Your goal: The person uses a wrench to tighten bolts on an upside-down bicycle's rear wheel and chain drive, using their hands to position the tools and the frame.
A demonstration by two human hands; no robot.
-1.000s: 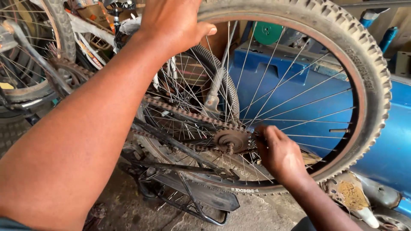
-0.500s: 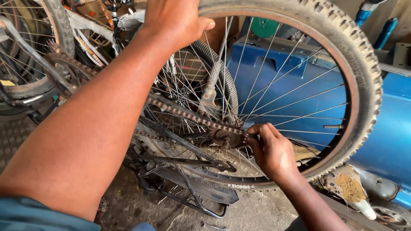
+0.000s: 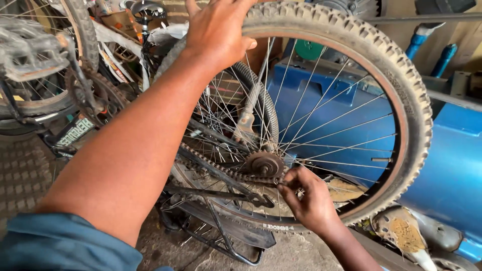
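Note:
A bicycle stands upside down, with its rear wheel in front of me. My left hand (image 3: 218, 30) grips the top of the knobbly tyre (image 3: 401, 80). At the hub, a rusty sprocket (image 3: 263, 163) carries a greasy chain (image 3: 211, 164) that runs off to the left. My right hand (image 3: 311, 198) is just below and right of the sprocket, its fingertips pinching the chain where it leaves the teeth. Thin spokes (image 3: 346, 125) fan out from the hub to the rim.
A black rear carrier (image 3: 221, 231) hangs below the wheel, above the concrete floor. Another bicycle wheel (image 3: 83, 35) and a pedal (image 3: 30, 50) sit at the upper left. A large blue metal body (image 3: 452, 170) fills the right side behind the wheel.
My right hand has slipped from the side of the sprocket to just under it, on the chain. My left hand stays on the tyre. The view has drifted slightly.

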